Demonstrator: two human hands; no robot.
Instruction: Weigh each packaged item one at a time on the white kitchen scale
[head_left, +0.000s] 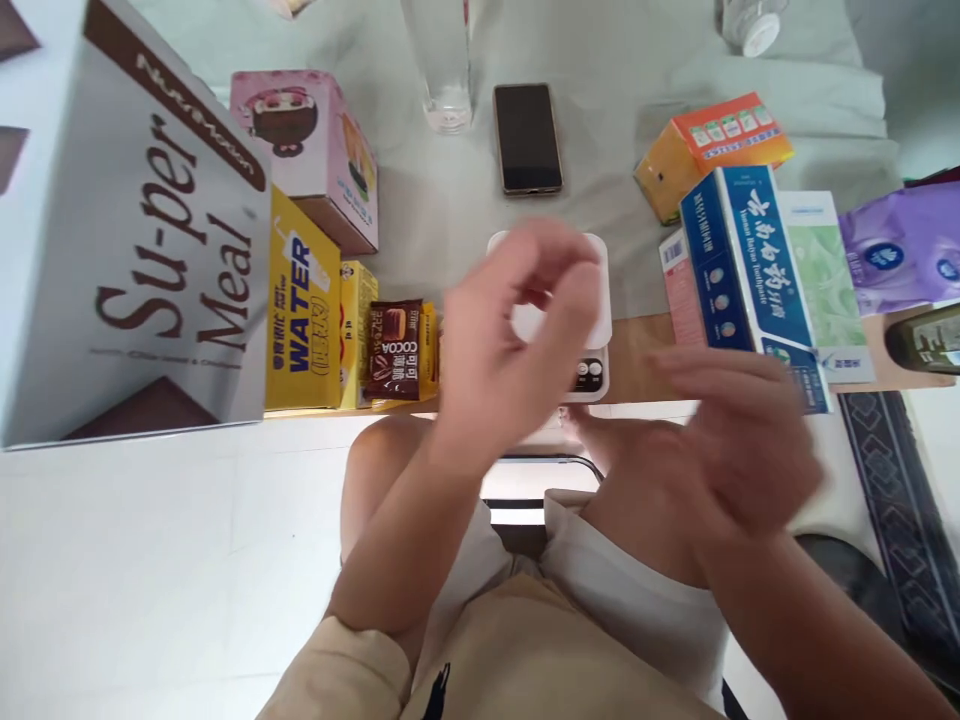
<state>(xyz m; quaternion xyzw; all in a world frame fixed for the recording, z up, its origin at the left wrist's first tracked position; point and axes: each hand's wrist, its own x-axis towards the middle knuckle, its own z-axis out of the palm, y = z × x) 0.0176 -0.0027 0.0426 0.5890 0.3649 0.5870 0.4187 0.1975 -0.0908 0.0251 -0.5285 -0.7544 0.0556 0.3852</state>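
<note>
While hovering: my left hand point(517, 340) is curling loosely, empty, over the kitchen scale point(592, 340).
Right hand point(739, 440): spreading open, blurred, at 4 o'clock.
Scale: looking light, rigid; gripping its edges.

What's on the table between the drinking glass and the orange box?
A dark phone lies face up on the grey cloth between the glass and the orange box, in the head view.
</note>
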